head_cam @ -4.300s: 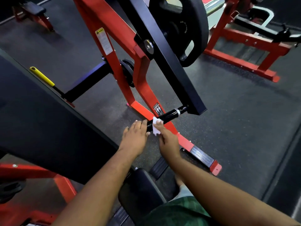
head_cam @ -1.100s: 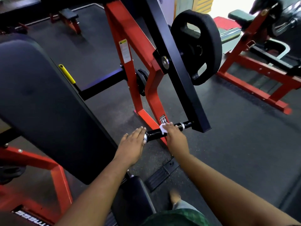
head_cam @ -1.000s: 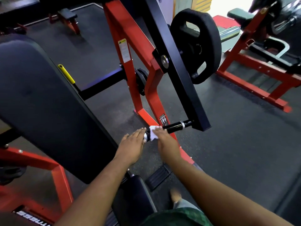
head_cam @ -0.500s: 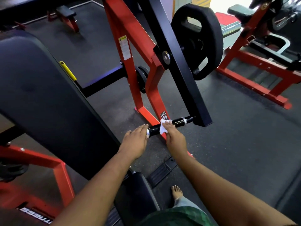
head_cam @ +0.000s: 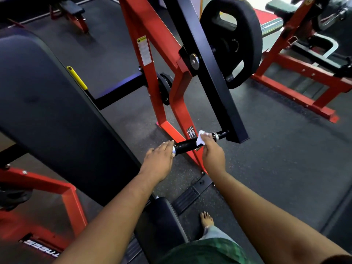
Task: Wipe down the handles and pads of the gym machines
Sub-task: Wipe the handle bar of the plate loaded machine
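Handle (head_cam: 187,144) lies across in front of person, long axis from near-left up to far-right. Left hand (head_cam: 159,161), fingers straight, presses free end. Right hand (head_cam: 212,153) pinches white cloth (head_cam: 201,139) at far part, near lever arm (head_cam: 219,77). Wipe likely runs along this axis.

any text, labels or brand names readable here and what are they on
Warning label on the red upright: yellow header with a triangle sign, print too small to read.
Small black sticker low on the red frame: white figures, wording too small to read.
White lettering on the red base at lower left: upside down and cut off, not readable.
Raised lettering on the weight plate: too blurred to read.
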`<act>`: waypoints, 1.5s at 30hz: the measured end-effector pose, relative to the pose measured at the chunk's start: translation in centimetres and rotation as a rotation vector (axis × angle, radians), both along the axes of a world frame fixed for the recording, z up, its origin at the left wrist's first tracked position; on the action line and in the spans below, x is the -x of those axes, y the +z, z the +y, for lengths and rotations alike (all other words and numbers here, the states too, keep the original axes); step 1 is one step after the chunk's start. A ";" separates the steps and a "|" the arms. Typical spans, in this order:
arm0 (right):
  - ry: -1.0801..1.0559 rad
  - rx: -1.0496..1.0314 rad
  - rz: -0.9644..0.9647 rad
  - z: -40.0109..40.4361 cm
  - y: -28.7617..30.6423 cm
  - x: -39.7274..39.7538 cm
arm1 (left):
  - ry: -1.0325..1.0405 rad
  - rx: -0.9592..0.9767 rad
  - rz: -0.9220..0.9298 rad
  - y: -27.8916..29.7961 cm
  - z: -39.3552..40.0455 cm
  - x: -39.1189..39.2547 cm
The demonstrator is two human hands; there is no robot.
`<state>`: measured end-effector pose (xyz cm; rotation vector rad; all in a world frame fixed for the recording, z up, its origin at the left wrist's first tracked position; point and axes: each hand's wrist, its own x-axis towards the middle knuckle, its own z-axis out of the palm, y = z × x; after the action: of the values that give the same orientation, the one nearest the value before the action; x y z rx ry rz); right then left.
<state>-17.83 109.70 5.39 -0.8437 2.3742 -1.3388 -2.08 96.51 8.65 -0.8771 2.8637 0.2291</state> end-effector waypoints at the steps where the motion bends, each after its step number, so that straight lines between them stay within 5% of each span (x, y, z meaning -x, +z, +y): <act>1: 0.044 -0.026 0.018 -0.5 0.5 -1.0 | -0.004 0.005 -0.001 0.0 0.0 0.0; 7: 0.384 0.148 0.133 -0.1 2.1 -5.5 | -0.027 0.019 -0.023 0.5 -0.1 -0.1; 13: 0.056 0.003 0.113 1.3 0.5 -0.6 | -0.031 0.073 -0.055 1.8 0.3 0.7; 18: 0.261 -0.168 0.242 -1.2 -0.6 -2.8 | -0.042 0.065 -0.070 1.6 0.1 0.7; 22: 0.396 0.082 0.259 0.3 -0.5 -5.1 | -0.053 0.039 -0.070 1.4 -0.2 0.4; 25: 0.024 0.269 0.007 2.1 -2.1 -5.0 | -0.057 0.042 -0.071 1.5 -0.2 0.3; 27: -0.450 0.370 -0.427 1.8 -3.2 -3.8 | -0.053 0.051 -0.061 1.4 -0.1 0.3; 29: -0.696 0.466 -0.803 0.6 -3.3 -2.3 | -0.043 0.047 -0.054 1.2 0.0 0.2; 33: -0.745 0.656 -1.118 -3.0 -1.0 -1.5 | -0.033 0.035 -0.040 0.9 0.0 0.2; 38: -0.736 0.635 -1.136 -4.9 0.3 -5.2 | -0.031 0.026 -0.045 0.8 0.0 0.3; 43: -0.368 0.560 -1.252 -3.3 -0.3 -9.0 | -0.045 0.041 -0.062 0.6 -0.2 0.3; 45: -0.441 0.495 -1.195 -2.3 -0.8 -7.6 | -0.044 0.039 -0.056 0.7 -0.1 0.2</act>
<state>-10.27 107.43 4.54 0.4155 1.2942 -1.8663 -2.28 96.38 9.39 -0.8123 2.8411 0.1424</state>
